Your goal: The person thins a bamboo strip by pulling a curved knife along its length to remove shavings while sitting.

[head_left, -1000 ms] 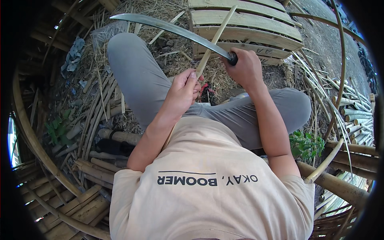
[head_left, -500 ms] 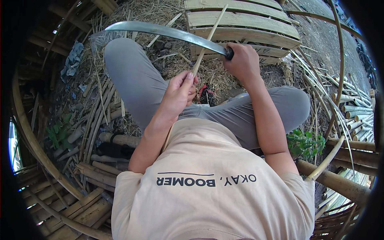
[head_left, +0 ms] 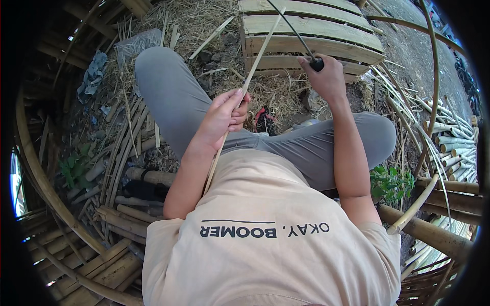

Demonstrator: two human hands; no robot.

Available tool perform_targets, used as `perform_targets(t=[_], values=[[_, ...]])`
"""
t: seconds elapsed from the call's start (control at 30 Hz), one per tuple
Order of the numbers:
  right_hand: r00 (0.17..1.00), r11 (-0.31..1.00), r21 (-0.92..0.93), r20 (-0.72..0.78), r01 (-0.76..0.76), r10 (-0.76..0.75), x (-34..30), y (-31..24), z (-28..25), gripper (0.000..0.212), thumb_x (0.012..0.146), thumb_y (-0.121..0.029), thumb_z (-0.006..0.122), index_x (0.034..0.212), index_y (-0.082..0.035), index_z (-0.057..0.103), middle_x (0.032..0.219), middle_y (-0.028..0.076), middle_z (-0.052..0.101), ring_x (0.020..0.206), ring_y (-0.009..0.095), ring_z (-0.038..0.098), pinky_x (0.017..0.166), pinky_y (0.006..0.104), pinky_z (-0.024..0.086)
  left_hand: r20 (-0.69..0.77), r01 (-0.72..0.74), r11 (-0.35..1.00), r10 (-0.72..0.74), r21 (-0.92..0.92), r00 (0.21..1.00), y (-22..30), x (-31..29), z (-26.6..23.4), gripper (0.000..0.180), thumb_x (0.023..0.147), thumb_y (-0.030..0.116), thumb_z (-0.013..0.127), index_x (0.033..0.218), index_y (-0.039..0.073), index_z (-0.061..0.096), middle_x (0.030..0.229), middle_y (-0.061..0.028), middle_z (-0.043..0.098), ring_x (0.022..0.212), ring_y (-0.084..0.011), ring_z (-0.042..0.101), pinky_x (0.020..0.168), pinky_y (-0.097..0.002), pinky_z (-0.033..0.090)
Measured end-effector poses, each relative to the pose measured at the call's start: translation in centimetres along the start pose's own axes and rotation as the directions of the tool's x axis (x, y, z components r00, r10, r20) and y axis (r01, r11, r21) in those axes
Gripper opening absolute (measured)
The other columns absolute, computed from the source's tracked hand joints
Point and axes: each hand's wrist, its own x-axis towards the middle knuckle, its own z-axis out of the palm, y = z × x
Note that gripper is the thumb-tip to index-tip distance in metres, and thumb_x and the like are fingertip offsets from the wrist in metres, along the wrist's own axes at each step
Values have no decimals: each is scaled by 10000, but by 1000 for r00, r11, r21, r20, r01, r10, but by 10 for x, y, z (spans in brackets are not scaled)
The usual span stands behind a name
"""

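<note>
A long, thin pale bamboo strip (head_left: 259,57) slants from near my waist up over the wooden crate. My left hand (head_left: 223,118) is closed around its middle, thumb along the top. My right hand (head_left: 327,76) grips the dark handle of a long machete (head_left: 293,29). The blade is turned nearly edge-on and points up and left over the crate, its tip out of the picture. Blade and strip are apart. The strip's lower end runs beside my left forearm, against my shirt.
A slatted wooden crate (head_left: 316,41) stands ahead on straw-littered ground. Bamboo poles (head_left: 454,153) are stacked at the right, beside a leafy plant (head_left: 390,182). Split bamboo pieces (head_left: 122,145) lie at the left, near a crumpled cloth (head_left: 93,74). A thick pole (head_left: 434,234) is at lower right.
My right hand has moved right and the machete has swung from lying across the strip to pointing away, clear of it. The strip now shows below my left hand too.
</note>
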Motion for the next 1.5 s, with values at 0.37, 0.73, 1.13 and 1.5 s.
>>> perform_targets(t=[0.37,0.73,1.13,1.5], values=[[929,930,171,126,326,-348,-48,-46,28,337,824,-342,749,748,-26,659,582,193,555,575,387,586,569,445,450,56,3,1000,-2,-4,998,3,4,6,248,1067,292,422,1010,77,531,645,86,298,502,-2,261,405,-166,218],[918,915,-80,32,396,-395,-39,-34,35,134,748,-199,710,808,-84,674,684,175,644,707,410,633,678,503,505,30,-33,998,32,55,999,-5,-3,13,302,1073,377,410,1040,94,511,669,87,298,516,5,242,425,-166,188],[969,953,-194,-31,233,-243,-5,0,18,197,752,-242,693,880,-94,722,816,175,699,842,377,673,756,481,542,22,27,999,-27,38,999,-7,-10,15,281,1081,344,389,1021,91,494,668,88,291,520,4,238,422,-158,202],[989,977,-209,-145,-30,0,14,17,9,361,852,-406,687,913,-53,733,819,203,700,841,407,676,758,489,535,47,139,989,-136,-55,990,-12,-3,10,259,1084,309,377,1007,88,489,654,90,294,500,2,242,408,-165,215]])
